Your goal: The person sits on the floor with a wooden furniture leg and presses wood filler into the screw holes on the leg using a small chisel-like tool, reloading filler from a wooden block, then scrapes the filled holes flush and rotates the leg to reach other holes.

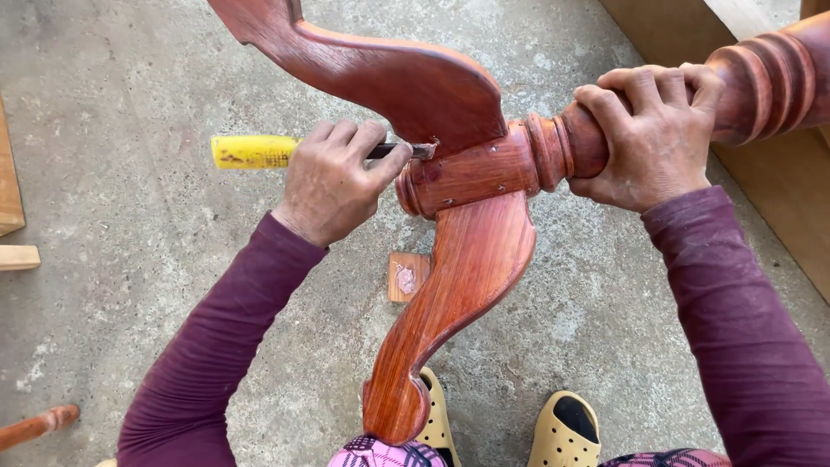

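A reddish-brown turned wooden pedestal (484,169) with curved legs lies sideways in front of me. One leg (450,303) sweeps down toward my feet, another (389,73) rises up and away. My left hand (333,182) grips a chisel with a yellow handle (251,151); its metal tip (421,150) touches the joint where the upper leg meets the hub. My right hand (653,134) is wrapped around the turned column (765,78) to the right.
Bare concrete floor (130,78) lies all around. A small wooden block (406,277) sits on the floor under the hub. Light wood pieces (13,216) are at the left edge, timber boards (778,182) at the right. My yellow perforated slippers (566,432) show below.
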